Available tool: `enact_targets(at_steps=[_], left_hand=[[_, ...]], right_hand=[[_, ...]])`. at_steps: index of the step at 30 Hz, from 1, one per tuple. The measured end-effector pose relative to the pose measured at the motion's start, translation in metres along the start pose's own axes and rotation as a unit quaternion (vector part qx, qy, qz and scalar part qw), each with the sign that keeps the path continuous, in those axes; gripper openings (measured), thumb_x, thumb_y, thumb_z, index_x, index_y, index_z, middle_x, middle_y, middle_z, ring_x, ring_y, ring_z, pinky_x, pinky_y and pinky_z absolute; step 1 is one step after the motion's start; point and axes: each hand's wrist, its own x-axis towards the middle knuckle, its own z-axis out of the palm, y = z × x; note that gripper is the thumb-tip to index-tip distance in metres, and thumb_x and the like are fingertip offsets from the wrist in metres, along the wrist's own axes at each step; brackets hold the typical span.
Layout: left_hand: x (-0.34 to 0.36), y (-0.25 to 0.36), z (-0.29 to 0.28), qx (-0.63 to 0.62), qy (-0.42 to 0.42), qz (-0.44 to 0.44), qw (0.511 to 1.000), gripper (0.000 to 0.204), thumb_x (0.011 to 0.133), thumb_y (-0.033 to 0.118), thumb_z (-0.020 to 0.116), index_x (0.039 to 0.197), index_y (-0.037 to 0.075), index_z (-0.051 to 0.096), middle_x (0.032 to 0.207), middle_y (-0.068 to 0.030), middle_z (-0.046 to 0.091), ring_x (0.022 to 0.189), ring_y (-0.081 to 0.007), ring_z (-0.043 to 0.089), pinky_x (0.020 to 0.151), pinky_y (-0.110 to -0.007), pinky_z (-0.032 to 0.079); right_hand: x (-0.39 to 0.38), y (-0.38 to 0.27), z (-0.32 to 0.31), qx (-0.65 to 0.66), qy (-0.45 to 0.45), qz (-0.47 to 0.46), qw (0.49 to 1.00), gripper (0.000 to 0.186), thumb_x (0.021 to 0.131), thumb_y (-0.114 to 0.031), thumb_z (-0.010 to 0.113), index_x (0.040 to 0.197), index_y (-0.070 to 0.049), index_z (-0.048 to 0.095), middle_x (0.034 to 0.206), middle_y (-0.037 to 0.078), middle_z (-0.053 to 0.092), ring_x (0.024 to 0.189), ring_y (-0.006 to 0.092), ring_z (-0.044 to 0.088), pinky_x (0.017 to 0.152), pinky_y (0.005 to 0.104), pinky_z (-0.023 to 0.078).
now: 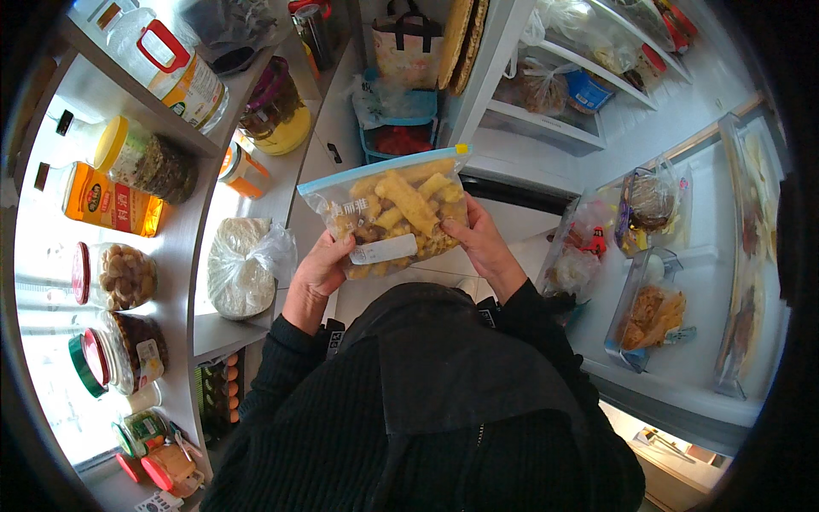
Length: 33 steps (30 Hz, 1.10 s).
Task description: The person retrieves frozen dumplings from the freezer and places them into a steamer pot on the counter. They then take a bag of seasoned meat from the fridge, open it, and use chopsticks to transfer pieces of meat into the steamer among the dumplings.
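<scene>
My left hand (323, 268) and right hand (483, 241) clamp the slider zip bag (405, 203) at its sides; I judge this a holding step, next needing even support.

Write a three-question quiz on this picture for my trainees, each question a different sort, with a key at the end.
1. True or false: the left hand hangs free while the right hand alone holds the plastic bag.

2. Multiple choice: what colour is the strip along the bag's upper edge?
A. Red
B. Light blue
C. Black

3. Fill in: the open fridge door is on the picture's ____ side.

Key: 1. False, both hands hold it; 2. B; 3. right.
</scene>
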Motion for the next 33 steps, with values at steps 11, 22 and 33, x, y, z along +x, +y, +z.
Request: enact_targets(at_steps=[11, 22, 33], left_hand=[[0.003, -0.013, -0.009, -0.008, 0.022, -0.008, 1.0, 0.057, 0.088, 0.022, 0.07, 0.136, 0.005, 0.044, 0.13, -0.0103, 0.056, 0.116, -0.0253, 0.058, 0.099, -0.041, 0.047], [0.007, -0.02, -0.015, 0.004, 0.04, -0.002, 0.999, 0.056, 0.092, 0.03, 0.065, 0.137, 0.006, 0.042, 0.13, -0.0091, 0.056, 0.115, -0.0234, 0.058, 0.099, -0.04, 0.047], [0.012, -0.029, -0.022, -0.039, 0.063, -0.034, 0.997, 0.055, 0.095, 0.04, 0.057, 0.137, 0.007, 0.043, 0.131, -0.0097, 0.056, 0.115, -0.0242, 0.058, 0.098, -0.041, 0.048]], right_hand=[[-0.008, 0.005, -0.002, 0.013, 0.023, -0.004, 1.0, 0.061, 0.086, -0.01, 0.069, 0.139, -0.005, 0.042, 0.126, 0.005, 0.056, 0.114, 0.0136, 0.055, 0.098, 0.0301, 0.045], [-0.012, 0.003, -0.003, 0.059, 0.036, 0.029, 0.997, 0.047, 0.095, -0.022, 0.059, 0.137, -0.006, 0.044, 0.125, 0.004, 0.056, 0.115, 0.0132, 0.055, 0.097, 0.0298, 0.046], [-0.016, 0.002, -0.006, 0.031, 0.045, 0.042, 0.998, 0.048, 0.097, -0.036, 0.054, 0.136, -0.009, 0.046, 0.126, 0.002, 0.055, 0.118, 0.0128, 0.053, 0.097, 0.0325, 0.044]])
